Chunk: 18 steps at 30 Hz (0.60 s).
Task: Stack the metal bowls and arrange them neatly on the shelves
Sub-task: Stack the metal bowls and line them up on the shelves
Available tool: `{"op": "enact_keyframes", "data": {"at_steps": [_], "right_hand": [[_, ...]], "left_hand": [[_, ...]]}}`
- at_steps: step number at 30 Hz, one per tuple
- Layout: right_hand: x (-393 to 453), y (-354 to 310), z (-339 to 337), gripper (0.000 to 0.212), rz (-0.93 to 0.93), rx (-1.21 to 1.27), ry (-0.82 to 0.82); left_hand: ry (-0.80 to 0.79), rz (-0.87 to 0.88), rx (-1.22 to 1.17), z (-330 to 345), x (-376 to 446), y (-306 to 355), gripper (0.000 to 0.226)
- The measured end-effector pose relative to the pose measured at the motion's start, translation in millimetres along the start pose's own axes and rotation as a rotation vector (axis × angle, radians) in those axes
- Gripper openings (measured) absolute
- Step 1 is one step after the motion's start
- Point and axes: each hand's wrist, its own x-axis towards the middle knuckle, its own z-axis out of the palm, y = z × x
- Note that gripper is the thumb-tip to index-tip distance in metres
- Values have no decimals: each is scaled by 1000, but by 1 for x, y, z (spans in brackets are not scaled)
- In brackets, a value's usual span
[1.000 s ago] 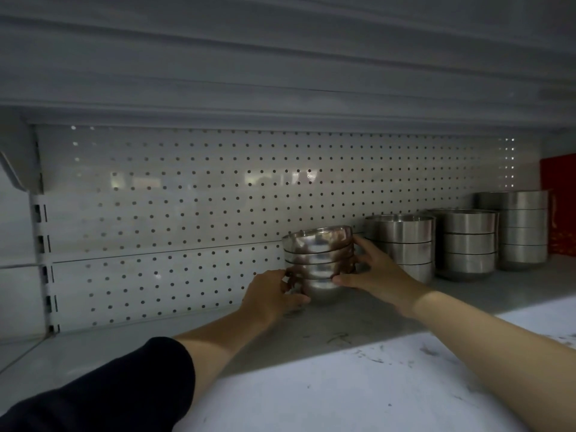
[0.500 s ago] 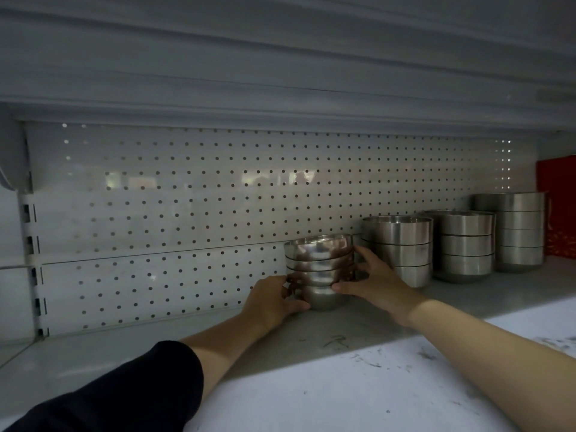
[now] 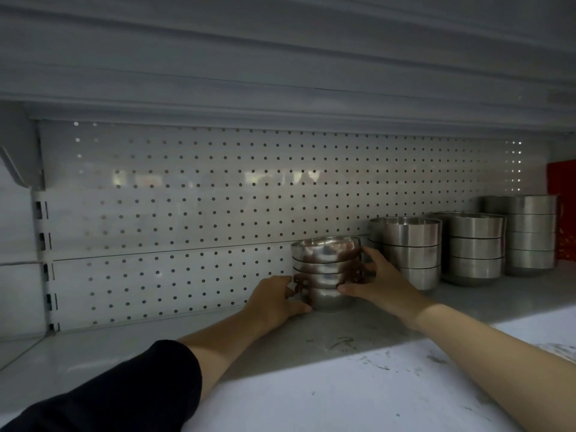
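A stack of several small rounded metal bowls [image 3: 325, 271] stands on the grey shelf [image 3: 358, 332], near the perforated back panel. My left hand [image 3: 274, 302] curls around the stack's lower left side at the base. My right hand [image 3: 378, 283] wraps the right side, fingers behind the bowls and thumb at the front. Three stacks of larger straight-sided bowls line up to the right: the nearest [image 3: 408, 247], the middle one [image 3: 473, 247] and the far one [image 3: 530, 233].
The white pegboard back panel [image 3: 187, 219] runs the shelf's width. An upper shelf [image 3: 280, 73] hangs low overhead. A red object [image 3: 562, 213] stands at the far right. The shelf's left half [image 3: 93, 353] holds nothing visible.
Both hands stay on the small bowl stack, which has settled slightly lower onto the shelf and barely shifted. The larger stacks have not moved.
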Motion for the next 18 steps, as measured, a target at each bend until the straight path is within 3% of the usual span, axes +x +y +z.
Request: {"op": "enact_keyframes", "data": {"at_steps": [3, 9, 13, 18], "right_hand": [[0, -10, -4, 61, -60, -133, 63], [-8, -56, -2, 70, -238, -430, 320], [-23, -124, 48, 65, -313, -346, 214], [-44, -209, 172, 69, -524, -443, -28]], "left_hand": [[-37, -30, 97, -22, -14, -7, 78], [43, -35, 266, -108, -83, -37, 58], [85, -63, 521, -182, -145, -73, 46], [179, -148, 977, -282, -228, -138, 47]]}}
